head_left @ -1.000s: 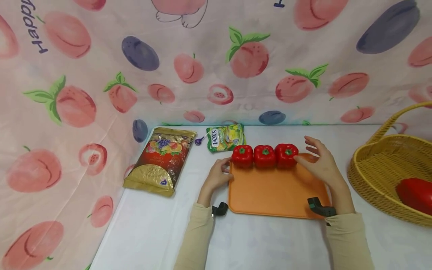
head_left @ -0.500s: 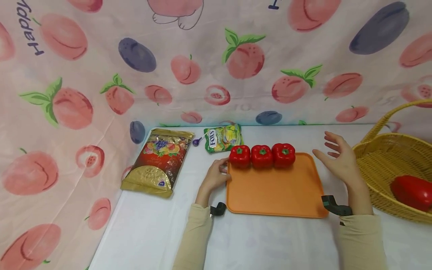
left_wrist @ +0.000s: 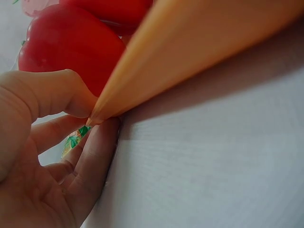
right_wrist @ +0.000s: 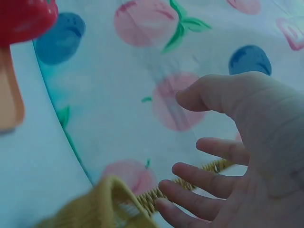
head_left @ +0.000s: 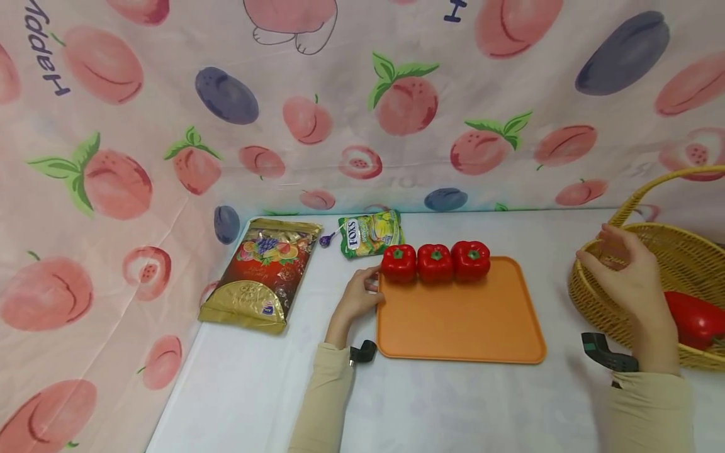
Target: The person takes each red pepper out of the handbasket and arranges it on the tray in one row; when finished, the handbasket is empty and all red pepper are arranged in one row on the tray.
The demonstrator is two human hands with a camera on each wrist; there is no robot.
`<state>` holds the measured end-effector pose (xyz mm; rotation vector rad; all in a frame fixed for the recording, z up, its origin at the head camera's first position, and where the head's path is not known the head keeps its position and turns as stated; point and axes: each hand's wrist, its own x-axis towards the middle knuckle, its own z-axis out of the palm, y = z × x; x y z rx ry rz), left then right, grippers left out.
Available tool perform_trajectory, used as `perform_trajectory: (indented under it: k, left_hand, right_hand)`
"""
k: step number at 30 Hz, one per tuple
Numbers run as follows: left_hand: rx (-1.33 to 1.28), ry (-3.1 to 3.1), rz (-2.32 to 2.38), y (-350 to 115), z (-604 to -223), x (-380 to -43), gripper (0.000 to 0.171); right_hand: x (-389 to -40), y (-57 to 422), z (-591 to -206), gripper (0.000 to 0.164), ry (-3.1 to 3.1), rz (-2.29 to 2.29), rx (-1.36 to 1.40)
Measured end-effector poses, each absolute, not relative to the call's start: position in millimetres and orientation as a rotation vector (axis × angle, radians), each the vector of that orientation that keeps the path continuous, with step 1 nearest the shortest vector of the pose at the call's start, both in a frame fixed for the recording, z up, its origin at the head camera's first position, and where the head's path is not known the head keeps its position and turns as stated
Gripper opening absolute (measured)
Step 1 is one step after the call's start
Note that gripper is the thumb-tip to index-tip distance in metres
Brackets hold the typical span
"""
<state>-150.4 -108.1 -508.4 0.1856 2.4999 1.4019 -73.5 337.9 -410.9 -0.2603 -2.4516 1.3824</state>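
Note:
Three red bell peppers (head_left: 436, 263) stand in a row along the back edge of an orange tray (head_left: 459, 327). My left hand (head_left: 358, 296) is at the tray's left edge; in the left wrist view its thumb and a finger pinch the tray's rim (left_wrist: 107, 102), beside a red pepper (left_wrist: 71, 47). My right hand (head_left: 634, 277) hovers over the near-left rim of a yellow wicker basket (head_left: 583, 289), fingers spread and holding nothing. Inside the basket lies another red bell pepper (head_left: 693, 318). The right wrist view shows that hand's open fingers (right_wrist: 199, 178) above the basket's handle.
Behind the tray's left end lies a green Fox's candy bag (head_left: 370, 233), with a purple lollipop (head_left: 325, 240) beside it. A gold and red candy bag (head_left: 263, 274) lies farther left. A fruit-print cloth (head_left: 317, 157) hangs behind the white table.
My right hand has left the rightmost pepper and moved right, from over the tray to the basket. My left hand stays at the tray's left edge, and the peppers stay put.

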Motion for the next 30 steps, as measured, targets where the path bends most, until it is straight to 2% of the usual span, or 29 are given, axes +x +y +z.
perform_trajectory:
  k: [3,10,20,30]
  left_hand:
    - [0.177,2.503,1.398,-108.1,-509.2,-150.6,0.067]
    - [0.171,2.503,1.397,-108.2,-508.8,-149.8,0.067]
    - [0.192,2.521,1.396,-109.2,-512.9,-148.7,0.067]
    - [0.182,2.508,1.398,-108.3,-511.2,-148.3,0.067]
  right_hand:
    - [-67.1,348.7,-411.3,0.061,-2.444,1.391,-0.337]
    - [-55.0,374.6,-416.8,0.068,-2.546,1.216,-0.569]
    - [-71.7,482.2,-502.4,0.066,-2.339,1.102,-0.883]
    - [-57.4,523.6,-510.8,0.068,-2.608,0.892,-0.758]
